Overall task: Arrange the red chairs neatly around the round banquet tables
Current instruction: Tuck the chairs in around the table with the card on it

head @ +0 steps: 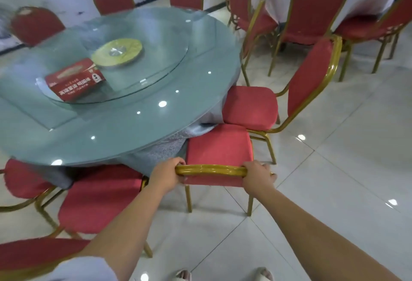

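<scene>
Glossy white floor tiles (334, 169) fill the banquet room, with a second round table (312, 2) seen far right, ringed by more red chairs. Nearer, left of centre, the large round surface (133, 124) is topped with glass, a glass turntable (138, 53) set on it, and a grey patterned cloth (160, 149) hangs beneath its edge. On the turntable a red tissue box (75, 80) lies beside a yellow-green disc (117, 52).

Near centre, the held chair (219, 145) is faced toward the surface, its padded red seat just reaching the cloth. Its curved gold metal top rail (211, 170) is gripped at both ends: the left hand (166, 175) is curled around the left end, the right hand (258, 175) around the right. Each grip is closed firmly on the tube.

Just beyond it, the neighbouring chair (252, 107) is angled, its seat corner touching or overlapping the held seat; which one cannot be told. A straight, even push would seem best, with both legs kept level so the seat is slid under squarely and that corner is not caught. Smooth tiles should let the slim legs glide; the lacquered rail looks slippery.
</scene>
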